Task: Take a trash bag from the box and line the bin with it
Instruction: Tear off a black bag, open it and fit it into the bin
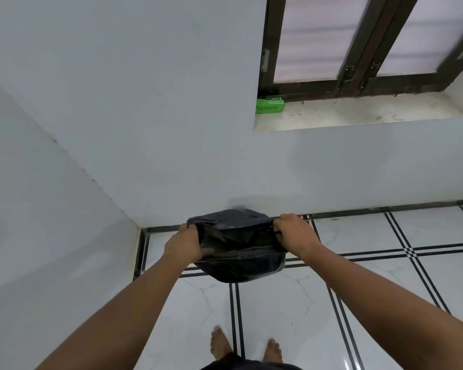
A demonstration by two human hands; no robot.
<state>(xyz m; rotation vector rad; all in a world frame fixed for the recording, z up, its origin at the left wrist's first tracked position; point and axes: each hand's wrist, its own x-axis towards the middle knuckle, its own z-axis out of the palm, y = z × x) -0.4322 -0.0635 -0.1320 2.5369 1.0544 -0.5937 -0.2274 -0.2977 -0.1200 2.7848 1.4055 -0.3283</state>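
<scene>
A black trash bag (pixel 238 247) is held stretched between the two hands, near the corner where the white walls meet the tiled floor (pixel 358 303). The left hand (pixel 183 243) is closed on the bag's left edge, with plastic bunched above the knuckles; the right hand (pixel 296 235) is clamped on the right edge, its fingers curled over the film. The bag thus lies directly between the hands, touching both, and is spread over a rounded form beneath it (presumably the bin, though none of its own surface can be made out under the plastic). The bag's mouth is pulled taut from hand to hand, and a rounded dark bulge hangs below the stretched band.

A green box (pixel 269 105) is seen on the window sill (pixel 372 113), at the sill's left end against the dark window frame (pixel 358 46), well apart from the hands and above them in the view. Two bare feet (pixel 246 345) are planted on the floor below the bag.
</scene>
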